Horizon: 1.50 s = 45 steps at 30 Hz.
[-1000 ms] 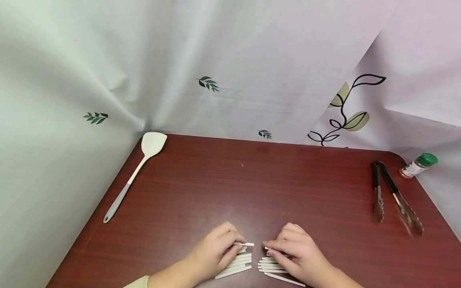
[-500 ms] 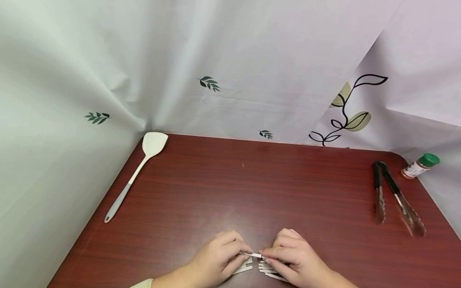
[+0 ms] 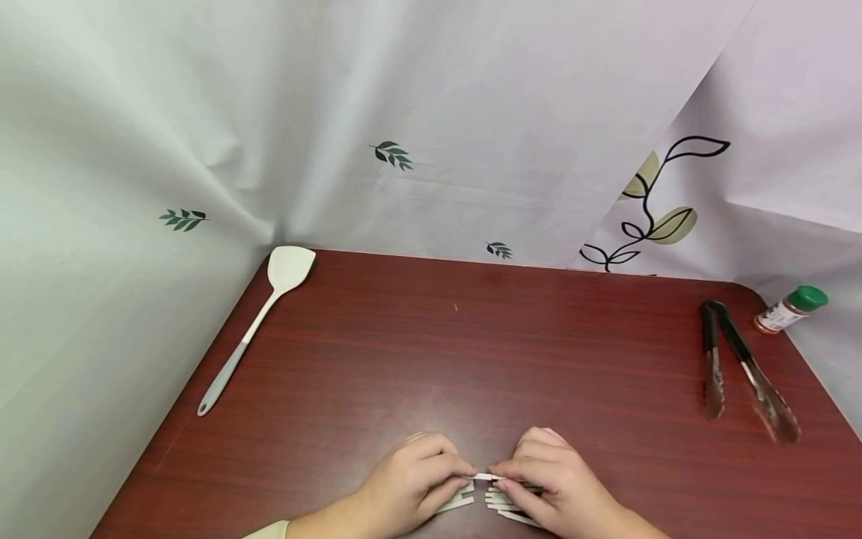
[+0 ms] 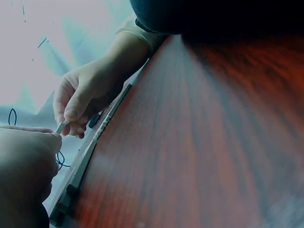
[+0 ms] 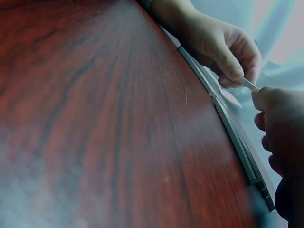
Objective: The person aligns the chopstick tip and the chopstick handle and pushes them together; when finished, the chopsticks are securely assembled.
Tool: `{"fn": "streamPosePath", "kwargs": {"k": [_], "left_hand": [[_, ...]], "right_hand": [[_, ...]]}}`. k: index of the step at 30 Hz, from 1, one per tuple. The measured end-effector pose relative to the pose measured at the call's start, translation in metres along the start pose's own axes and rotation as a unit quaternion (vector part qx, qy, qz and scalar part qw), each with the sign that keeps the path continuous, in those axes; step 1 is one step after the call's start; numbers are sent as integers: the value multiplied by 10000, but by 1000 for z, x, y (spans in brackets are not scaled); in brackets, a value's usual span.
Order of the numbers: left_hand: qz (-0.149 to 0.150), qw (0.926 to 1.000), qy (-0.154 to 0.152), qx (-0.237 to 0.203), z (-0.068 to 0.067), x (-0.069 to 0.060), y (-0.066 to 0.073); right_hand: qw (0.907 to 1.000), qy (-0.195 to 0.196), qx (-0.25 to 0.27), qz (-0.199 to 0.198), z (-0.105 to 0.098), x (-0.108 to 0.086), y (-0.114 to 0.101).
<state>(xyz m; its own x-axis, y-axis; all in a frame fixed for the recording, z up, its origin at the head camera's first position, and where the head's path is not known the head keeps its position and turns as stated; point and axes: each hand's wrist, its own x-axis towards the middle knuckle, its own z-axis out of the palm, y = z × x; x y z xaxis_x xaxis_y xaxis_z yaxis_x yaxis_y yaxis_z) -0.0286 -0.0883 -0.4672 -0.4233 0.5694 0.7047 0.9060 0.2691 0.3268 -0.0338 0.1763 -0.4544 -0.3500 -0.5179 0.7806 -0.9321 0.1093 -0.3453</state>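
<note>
Between thumb and fingertips, my left hand (image 3: 419,483) pinches one end of a thin white stick (image 3: 482,477). My right hand (image 3: 554,479) pinches the other end, or a second stick meeting it; I cannot tell which. Both wrist views show the held piece (image 4: 61,127) (image 5: 248,84) spanning the small gap between the hands, raised off the table. Beneath the left hand lie several white sticks (image 3: 458,504), and more white sticks (image 3: 501,507) lie beneath the right hand, partly hidden by the fingers.
A white spatula with a grey handle (image 3: 260,322) lies at the table's left. Black-handled metal tongs (image 3: 759,382) and a green-capped jar (image 3: 788,311) are at the right. A leaf-patterned white cloth (image 3: 444,135) hangs behind the dark red table (image 3: 431,337).
Both hands have moved slightly down toward the near side and closer together. The stick in the left hand now reaches the right hand's fingertips, where a gap was before.
</note>
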Motion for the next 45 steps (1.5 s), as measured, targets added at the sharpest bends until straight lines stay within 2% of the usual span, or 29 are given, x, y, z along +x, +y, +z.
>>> {"fn": "streamPosePath", "kwargs": {"k": [8,12,18,26,31,40,45], "left_hand": [[-230,9996,-116,-79,-1,1,3],[-108,9999,-19,-65,-1,2,1],[245,9997,22,18,0,4,-1],[408,9992,-9,-17,0,3,0],[467,9989,15,-58,2,3,0],[391,9989,-14,-241,3,4,1],[294,9992,-49,-280,1,4,1]], "right_hand": [[9995,16,-236,-189,1,0,0],[9997,-11,-223,-131,2,-1,0],[9998,-68,-55,-154,1,-1,1],[9993,-91,132,-340,1,4,-1],[9995,-93,192,-244,2,4,-3],[9994,-95,326,-107,3,6,-6],[9988,78,435,192,3,8,-9]]}}
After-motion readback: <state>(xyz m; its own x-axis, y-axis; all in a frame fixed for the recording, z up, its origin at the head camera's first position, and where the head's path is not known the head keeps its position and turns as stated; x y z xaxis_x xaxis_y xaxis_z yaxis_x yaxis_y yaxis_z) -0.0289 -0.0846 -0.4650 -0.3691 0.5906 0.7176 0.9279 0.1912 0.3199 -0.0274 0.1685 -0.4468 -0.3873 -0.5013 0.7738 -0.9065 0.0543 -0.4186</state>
